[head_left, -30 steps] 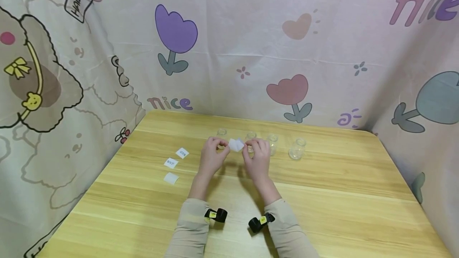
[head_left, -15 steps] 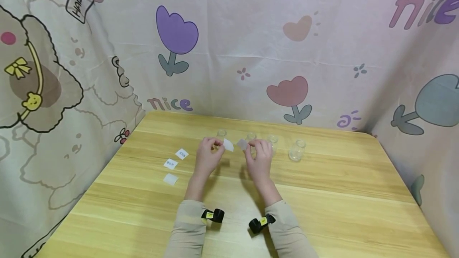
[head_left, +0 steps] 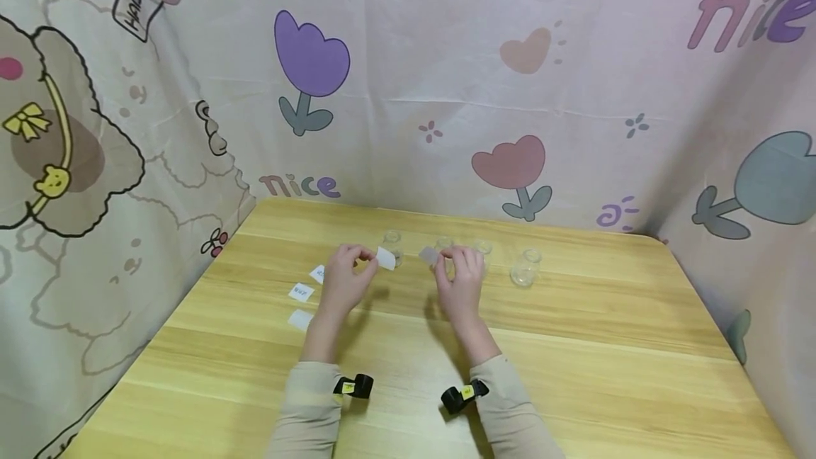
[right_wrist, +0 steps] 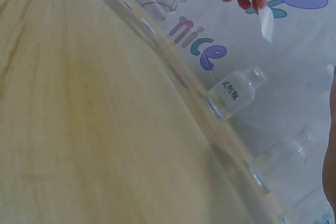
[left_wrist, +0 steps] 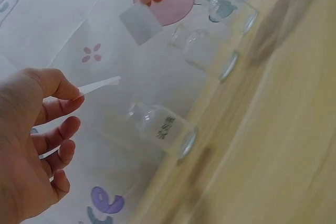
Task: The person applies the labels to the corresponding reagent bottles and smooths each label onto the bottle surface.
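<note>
Between thumb and forefinger my left hand [head_left: 344,280] pinches a small white square of paper [head_left: 385,258], seen nearly edge-on in the left wrist view. My right hand [head_left: 462,283] pinches a greyish, see-through square label [head_left: 428,256] by its edge. Both squares are held up in the air, a short gap apart. Behind the hands several clear glass bottles stand in a row. The leftmost bottle [right_wrist: 241,94] bears a label with black characters [left_wrist: 166,128]. Two middle bottles are partly hidden by my right hand; the rightmost bottle [head_left: 525,269] stands apart.
Left of my left hand lie more small white squares, one with dark print [head_left: 301,292] and one that looks blank [head_left: 299,319]; the hand partly covers the farthest one [head_left: 318,273]. A printed curtain [head_left: 408,76] hangs behind the wooden table [head_left: 574,367].
The two squares overlapped at first, then came apart. My left hand has moved left with the white paper, while my right hand has stayed nearly still with the see-through label.
</note>
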### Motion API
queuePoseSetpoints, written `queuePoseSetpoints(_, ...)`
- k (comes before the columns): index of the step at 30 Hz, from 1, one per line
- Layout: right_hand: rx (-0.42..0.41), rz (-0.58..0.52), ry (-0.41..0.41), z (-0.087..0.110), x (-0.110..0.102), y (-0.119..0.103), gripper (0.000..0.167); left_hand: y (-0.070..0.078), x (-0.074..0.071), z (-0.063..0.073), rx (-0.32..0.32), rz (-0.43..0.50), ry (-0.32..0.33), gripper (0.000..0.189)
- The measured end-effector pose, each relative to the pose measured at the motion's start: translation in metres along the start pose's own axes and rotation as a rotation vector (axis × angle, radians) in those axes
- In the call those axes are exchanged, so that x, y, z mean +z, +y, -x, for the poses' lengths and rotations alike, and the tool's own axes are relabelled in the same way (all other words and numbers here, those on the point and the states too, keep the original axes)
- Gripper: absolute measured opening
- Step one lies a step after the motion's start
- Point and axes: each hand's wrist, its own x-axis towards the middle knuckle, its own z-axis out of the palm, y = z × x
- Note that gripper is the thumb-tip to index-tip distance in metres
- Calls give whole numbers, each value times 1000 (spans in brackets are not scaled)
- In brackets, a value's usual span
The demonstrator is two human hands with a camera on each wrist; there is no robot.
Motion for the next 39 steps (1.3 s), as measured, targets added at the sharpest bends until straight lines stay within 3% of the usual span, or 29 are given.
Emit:
queuePoseSetpoints(9,-48,12,-11,-6,-6,0,5,-3,-34,6,22,-54,-21,12)
queuePoseSetpoints(14,-89,21,-3,-9,-12,5,5,-19,-53,11,38,-83,-42,14)
queuePoseSetpoints(21,-85,33,-11,-11,-24,14,5,-43,-75,19,1,-140,-95,13)
queuePoseSetpoints(32,-134,44,9,-12,-35,21,6,-72,-92,31,-22,-263,-210,8)
queuePoseSetpoints(39,-101,42,-4,-9,-39,25,5,-80,-96,35,-137,-488,-284,10)
